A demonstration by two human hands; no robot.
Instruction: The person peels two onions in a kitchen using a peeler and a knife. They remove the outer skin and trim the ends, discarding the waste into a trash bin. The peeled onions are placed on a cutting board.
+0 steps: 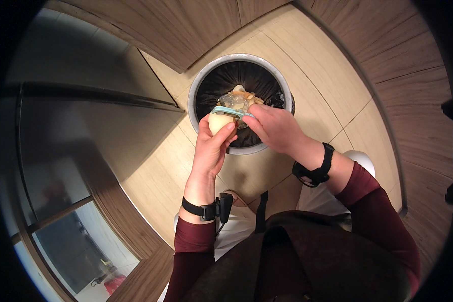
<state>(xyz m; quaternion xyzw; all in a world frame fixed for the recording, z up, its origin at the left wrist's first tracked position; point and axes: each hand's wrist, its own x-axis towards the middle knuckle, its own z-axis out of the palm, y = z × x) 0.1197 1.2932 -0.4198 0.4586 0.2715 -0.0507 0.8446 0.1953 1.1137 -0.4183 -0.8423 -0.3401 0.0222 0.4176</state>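
My left hand (210, 145) grips a round, pale, partly peeled fruit or vegetable (219, 123) from below and the side. Some brownish skin shows on it near my left thumb. In my right hand (273, 126) is a light teal peeler (228, 111), its head lying across the top of the pale piece. My fingers hide most of the peeler's handle. Both hands are above a round bin (241, 57) with a grey rim and a black liner bag (221, 77). Peelings (253, 99) and a crumpled clear plastic wrapper (232, 100) lie inside it.
The bin stands on beige floor tiles (309, 90). Wood-grain cabinet fronts (404, 75) rise at the right, with another wood-grain panel (166, 30) at the top. Dark glossy panels (117, 124) stand at the left. Black straps circle both my wrists.
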